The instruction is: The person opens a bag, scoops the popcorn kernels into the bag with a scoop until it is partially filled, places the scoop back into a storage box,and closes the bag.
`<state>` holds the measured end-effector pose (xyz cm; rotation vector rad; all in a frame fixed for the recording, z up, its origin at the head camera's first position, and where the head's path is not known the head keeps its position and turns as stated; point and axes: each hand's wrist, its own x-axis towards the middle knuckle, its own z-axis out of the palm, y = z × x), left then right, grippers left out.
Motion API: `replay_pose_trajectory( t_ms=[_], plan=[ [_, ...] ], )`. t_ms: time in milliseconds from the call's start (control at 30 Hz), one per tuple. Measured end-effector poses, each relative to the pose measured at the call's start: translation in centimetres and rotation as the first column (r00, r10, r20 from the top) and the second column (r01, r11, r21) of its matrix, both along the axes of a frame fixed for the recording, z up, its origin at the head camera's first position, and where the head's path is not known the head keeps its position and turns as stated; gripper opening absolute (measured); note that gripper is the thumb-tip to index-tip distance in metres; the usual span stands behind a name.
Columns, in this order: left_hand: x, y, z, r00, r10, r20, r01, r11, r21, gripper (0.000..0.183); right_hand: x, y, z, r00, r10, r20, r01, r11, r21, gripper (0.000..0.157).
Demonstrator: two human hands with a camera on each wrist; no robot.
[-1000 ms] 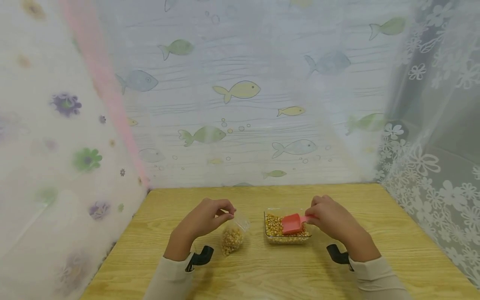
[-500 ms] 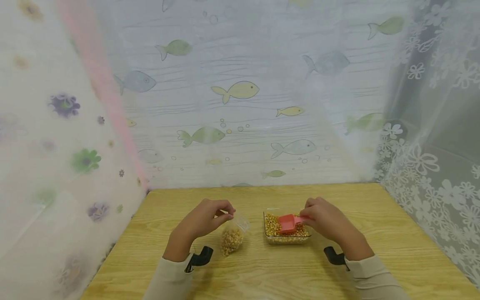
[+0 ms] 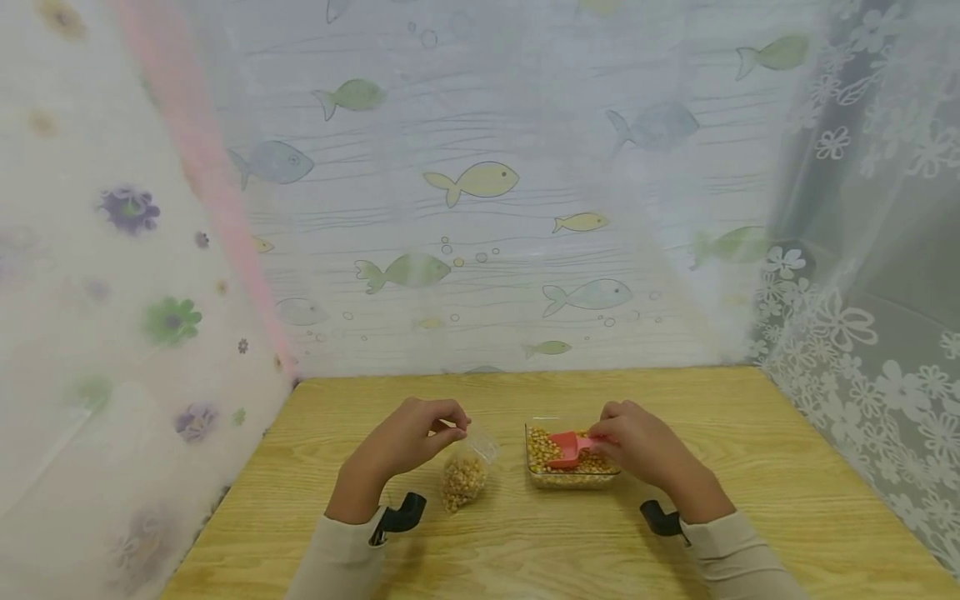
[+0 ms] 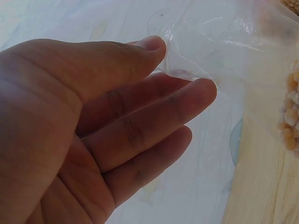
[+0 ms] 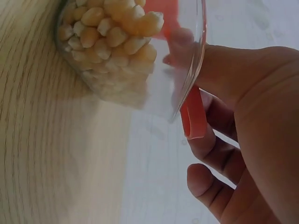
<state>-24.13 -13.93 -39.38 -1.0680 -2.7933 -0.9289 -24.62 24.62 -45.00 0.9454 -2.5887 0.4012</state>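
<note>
A clear plastic bag (image 3: 467,477), partly filled with corn kernels, stands on the table. My left hand (image 3: 412,435) pinches its top edge between thumb and index finger; in the left wrist view the other fingers (image 4: 140,135) extend loosely below the bag's film (image 4: 224,42). To the right sits a clear rectangular container (image 3: 573,478) of yellow corn kernels (image 3: 542,446). My right hand (image 3: 637,442) grips the handle of a pink scoop (image 3: 564,450), whose blade is partly sunk in the kernels. The right wrist view shows the handle (image 5: 194,114) in my fingers, outside the container's wall.
The bag and container stand apart on a light wooden table (image 3: 510,550). Behind it hangs a curtain (image 3: 480,275) printed with fish. Flower-patterned sheets close off the left (image 3: 135,400) and right (image 3: 847,375) sides. A black wrist mount (image 3: 402,512) sits at each cuff.
My right hand has moved left with the scoop, pushing its blade left and deeper into the kernels. The left hand and the bag stay in place.
</note>
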Motion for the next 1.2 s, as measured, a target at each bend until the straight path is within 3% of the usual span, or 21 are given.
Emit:
replay_pose_trajectory(
  t_ms=[367,800,1200],
  plan=[
    [0.0,0.0,0.0,1.0,-0.006,-0.022,0.006,1.0,0.0,0.008,-0.1,-0.3,-0.1,0.992,-0.039,0.119,0.038,0.999,0.004,0.012],
    [-0.1,-0.1,-0.1,1.0,-0.003,-0.008,0.003,1.0,0.007,0.01,-0.5,1.2,-0.3,1.0,0.005,0.017,-0.005,1.0,0.002,0.008],
    [0.0,-0.1,0.0,1.0,-0.002,-0.001,0.002,1.0,0.002,0.012,-0.8,1.7,-0.7,1.0,0.007,0.011,-0.006,1.0,-0.021,0.012]
  ],
)
